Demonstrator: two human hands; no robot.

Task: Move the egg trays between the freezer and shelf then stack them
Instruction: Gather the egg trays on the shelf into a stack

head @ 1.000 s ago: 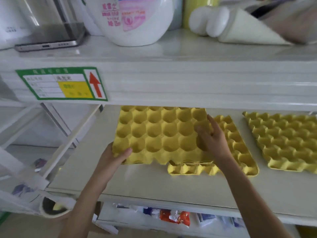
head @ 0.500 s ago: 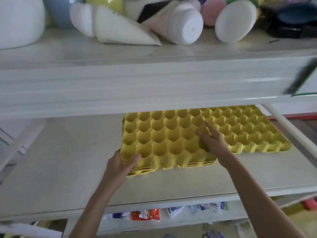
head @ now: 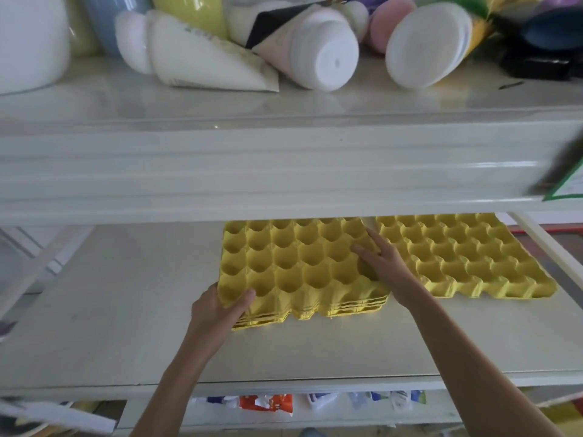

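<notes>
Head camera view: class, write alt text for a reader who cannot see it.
Two bare hands hold a stack of yellow egg trays on a white shelf: left hand gripping its front corner, right hand flat on top. Another yellow tray lies beside it.

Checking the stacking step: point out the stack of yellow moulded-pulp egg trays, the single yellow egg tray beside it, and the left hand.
stack of yellow moulded-pulp egg trays (head: 299, 263), head view, top tray's middle cups
single yellow egg tray (head: 467, 257), head view, centre cups
left hand (head: 217, 313), head view, back of hand
</notes>
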